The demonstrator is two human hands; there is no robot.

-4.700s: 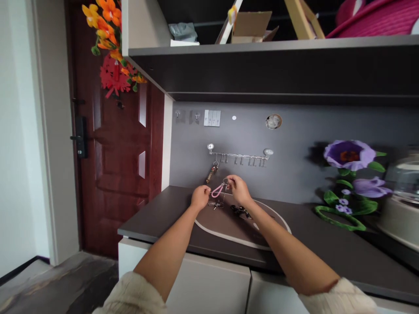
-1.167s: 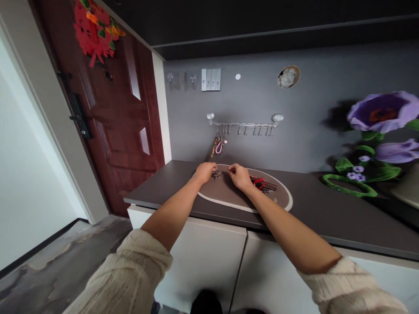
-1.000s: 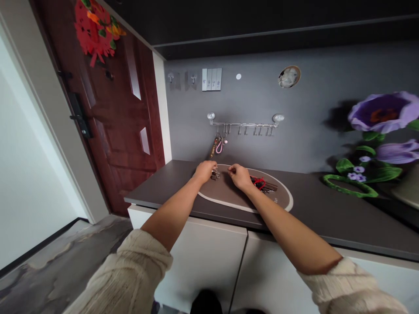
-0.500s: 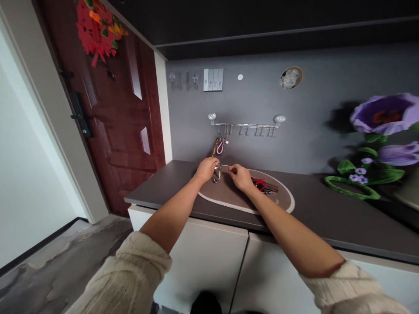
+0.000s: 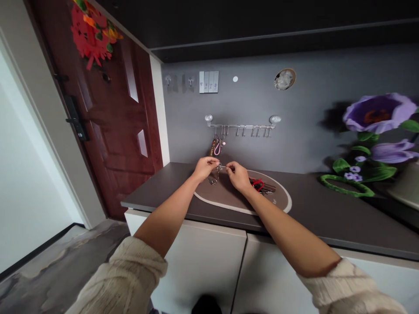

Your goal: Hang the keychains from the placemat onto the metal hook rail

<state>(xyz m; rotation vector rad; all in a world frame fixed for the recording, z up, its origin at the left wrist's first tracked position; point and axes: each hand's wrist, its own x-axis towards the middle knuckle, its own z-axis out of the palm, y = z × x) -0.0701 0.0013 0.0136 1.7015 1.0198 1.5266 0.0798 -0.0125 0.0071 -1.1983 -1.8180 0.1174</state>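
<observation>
In the head view my left hand (image 5: 204, 169) is closed in a pinch on a small silver bunch, apparently keys on a ring (image 5: 214, 179), which dangles below its fingertips. Thumb and finger of my right hand (image 5: 238, 176) close on a thin bright piece reaching out from the same bunch; its exact kind is too small to tell. Both hands are over an oval brown mat (image 5: 219, 198) with a pale rim. On the mat, beside my right wrist, lies a pile of red, black and metal items (image 5: 258, 185), partly hidden.
A rail with several hooks (image 5: 242, 126) is fixed to the grey wall; keyrings with a pink loop (image 5: 218, 148) hang at its left. Purple flowers (image 5: 376, 113) stand on the right of the dark counter (image 5: 314, 209). A dark shelf (image 5: 262, 26) overhangs; a red door (image 5: 121, 131) is left.
My right hand has come to the bunch and now pinches a thin piece of it, where before there was a gap. The view has shifted slightly.
</observation>
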